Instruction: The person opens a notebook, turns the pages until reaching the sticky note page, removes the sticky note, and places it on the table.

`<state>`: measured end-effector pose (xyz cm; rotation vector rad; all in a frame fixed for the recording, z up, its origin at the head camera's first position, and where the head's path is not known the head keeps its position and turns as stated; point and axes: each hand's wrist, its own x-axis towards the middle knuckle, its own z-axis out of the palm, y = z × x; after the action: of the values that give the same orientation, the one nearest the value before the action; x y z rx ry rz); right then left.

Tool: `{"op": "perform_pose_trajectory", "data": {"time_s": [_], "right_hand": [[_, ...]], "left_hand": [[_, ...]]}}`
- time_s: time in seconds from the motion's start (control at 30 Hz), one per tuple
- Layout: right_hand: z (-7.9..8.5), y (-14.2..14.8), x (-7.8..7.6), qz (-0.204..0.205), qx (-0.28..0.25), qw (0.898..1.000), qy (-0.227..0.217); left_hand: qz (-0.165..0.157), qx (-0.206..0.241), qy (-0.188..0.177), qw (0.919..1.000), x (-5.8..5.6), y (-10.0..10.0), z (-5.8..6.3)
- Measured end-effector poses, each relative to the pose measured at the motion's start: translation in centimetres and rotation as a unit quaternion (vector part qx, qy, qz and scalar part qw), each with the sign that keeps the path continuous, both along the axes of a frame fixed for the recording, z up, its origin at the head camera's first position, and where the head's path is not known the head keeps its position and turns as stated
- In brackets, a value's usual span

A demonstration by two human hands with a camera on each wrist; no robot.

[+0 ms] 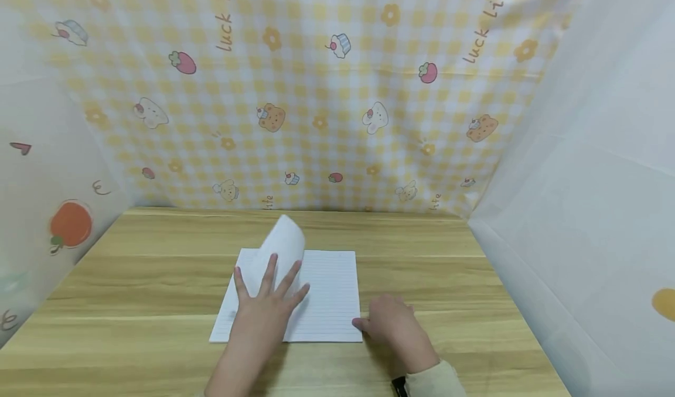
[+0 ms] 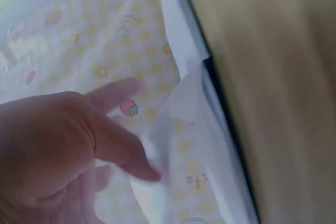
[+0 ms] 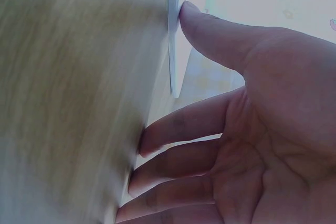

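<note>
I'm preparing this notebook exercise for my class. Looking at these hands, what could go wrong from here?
The raised, curled page might crease if the left hand, spread over it, presses down before it lies flat. The notebook could also slide or twist, since the right hand appears to touch it only with the thumb, at its edge.

An open notebook (image 1: 332,297) lies on the bench (image 1: 448,280), its white right-hand page flat and ruled with fine horizontal lines. Near the middle, one white leaf (image 1: 289,242) stands raised and bent into a curve, its tip showing beyond the notebook's far edge and its base partly hidden.
</note>
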<state>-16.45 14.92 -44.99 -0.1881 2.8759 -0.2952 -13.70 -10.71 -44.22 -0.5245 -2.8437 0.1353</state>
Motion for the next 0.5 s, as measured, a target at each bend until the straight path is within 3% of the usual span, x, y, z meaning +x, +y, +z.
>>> {"op": "perform_pose_trajectory", "data": {"time_s": [0.1,0.2,0.37,0.43,0.5], "right_hand": [[-0.08,0.23,0.04,0.001,0.002,1.000,0.003],[-0.04,0.13,0.09,0.001,0.004,1.000,0.004],[-0.05,0.03,0.01,-0.002,0.009,1.000,-0.001],[-0.02,0.03,-0.05,-0.002,0.010,1.000,-0.003],[0.02,0.02,-0.06,-0.001,0.009,1.000,-0.005]], "left_hand": [[0.020,0.007,-0.056,0.9982,0.39,0.46,-0.27],[0.034,0.041,-0.121,0.9913,0.49,0.52,-0.42],[0.021,0.146,-0.229,0.9623,0.12,0.43,-0.62],[0.018,0.185,-0.252,0.9499,-0.12,0.33,-0.67],[0.017,0.205,-0.260,0.9433,-0.37,0.24,-0.74]]}}
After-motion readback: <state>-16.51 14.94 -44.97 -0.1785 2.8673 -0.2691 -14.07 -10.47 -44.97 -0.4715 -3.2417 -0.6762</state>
